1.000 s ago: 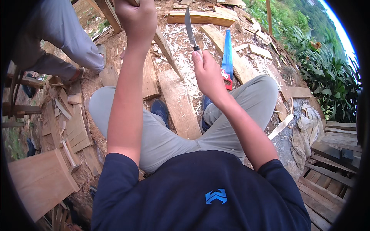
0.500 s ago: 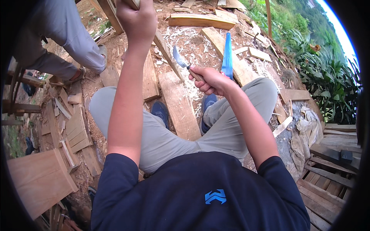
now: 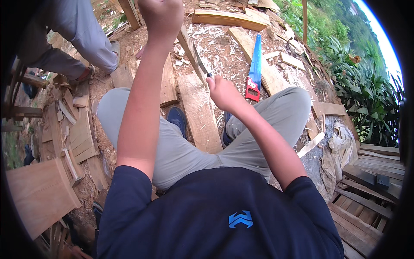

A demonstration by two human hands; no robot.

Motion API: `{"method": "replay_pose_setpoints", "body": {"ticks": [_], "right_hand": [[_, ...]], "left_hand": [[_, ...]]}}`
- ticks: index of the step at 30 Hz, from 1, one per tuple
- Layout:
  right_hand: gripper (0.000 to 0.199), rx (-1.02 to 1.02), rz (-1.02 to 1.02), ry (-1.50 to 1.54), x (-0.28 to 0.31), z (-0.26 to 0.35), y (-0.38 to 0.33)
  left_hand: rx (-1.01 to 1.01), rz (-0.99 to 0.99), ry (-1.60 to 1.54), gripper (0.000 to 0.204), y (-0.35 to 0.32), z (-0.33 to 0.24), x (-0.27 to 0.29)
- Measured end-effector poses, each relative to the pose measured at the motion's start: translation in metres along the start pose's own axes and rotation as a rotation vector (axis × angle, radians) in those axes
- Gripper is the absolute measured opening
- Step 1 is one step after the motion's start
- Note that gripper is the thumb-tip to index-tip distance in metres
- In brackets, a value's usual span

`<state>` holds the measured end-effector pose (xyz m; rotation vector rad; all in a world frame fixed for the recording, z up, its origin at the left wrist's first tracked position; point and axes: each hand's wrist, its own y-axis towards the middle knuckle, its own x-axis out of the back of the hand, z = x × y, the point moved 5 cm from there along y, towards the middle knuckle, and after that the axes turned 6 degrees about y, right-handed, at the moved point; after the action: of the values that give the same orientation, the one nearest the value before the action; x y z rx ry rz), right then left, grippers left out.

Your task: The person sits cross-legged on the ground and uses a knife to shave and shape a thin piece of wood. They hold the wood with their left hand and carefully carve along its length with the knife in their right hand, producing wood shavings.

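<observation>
Left hand: the left hand (image 3: 161, 21) is closed in a fist, cut off by the upper rim of view; the upper part of a narrow, straight-edged brown wooden strip (image 3: 189, 49) appears to be gripped in it, though the fingers are mostly hidden.

Right hand: a knife with a slim, dark, slightly curved blade (image 3: 199, 59) is gripped by the right hand (image 3: 225, 93), the handle mostly covered by the fingers.

Strip: it is held at a slant, its lower end seen over the far right corner of a broad, flat, pale wooden board (image 3: 200, 114) set between the feet; whether the board is touched cannot be told.

Blade: it is seen along the strip's right edge, point away from the body – contact is not clear.

Shavings: thin, pale wood curls (image 3: 217, 46) are strewn beyond the board's far edge.

Paring done: some is judged to be done, given the curls; from which piece they were cut cannot be told.

Paring left: this cannot be measured – the strip's upper part is hidden, and no finished shape can be made out.

Saw: a handsaw with a blue blade and red handle (image 3: 255, 64) is left unheld, beside the left edge of a long, thick, pale plank (image 3: 274, 81).
</observation>
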<state>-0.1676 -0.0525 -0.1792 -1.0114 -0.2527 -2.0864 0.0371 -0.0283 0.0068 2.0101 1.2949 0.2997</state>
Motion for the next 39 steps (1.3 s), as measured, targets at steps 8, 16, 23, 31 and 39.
{"method": "replay_pose_setpoints", "body": {"ticks": [8, 16, 23, 31, 39], "right_hand": [[0.037, -0.367, 0.149, 0.795, 0.046, 0.005, 0.006], [0.035, -0.115, -0.043, -0.176, -0.002, 0.013, -0.027], [0.04, -0.459, 0.478, 0.653, 0.005, -0.008, -0.001], [0.037, -0.016, -0.235, 0.438, 0.049, 0.011, 0.006], [0.04, -0.256, 0.132, -0.296, -0.044, -0.076, -0.025]], "left_hand": [[0.055, -0.014, -0.02, 0.01, 0.003, 0.001, 0.003], [-0.064, -0.066, 0.157, 0.016, -0.003, -0.004, -0.002], [0.067, -0.006, 0.039, 0.011, 0.006, 0.006, 0.011], [-0.154, -0.026, 0.142, 0.014, 0.007, 0.002, 0.006], [-0.019, 0.038, 0.065, 0.009, -0.001, -0.009, -0.003]]}}
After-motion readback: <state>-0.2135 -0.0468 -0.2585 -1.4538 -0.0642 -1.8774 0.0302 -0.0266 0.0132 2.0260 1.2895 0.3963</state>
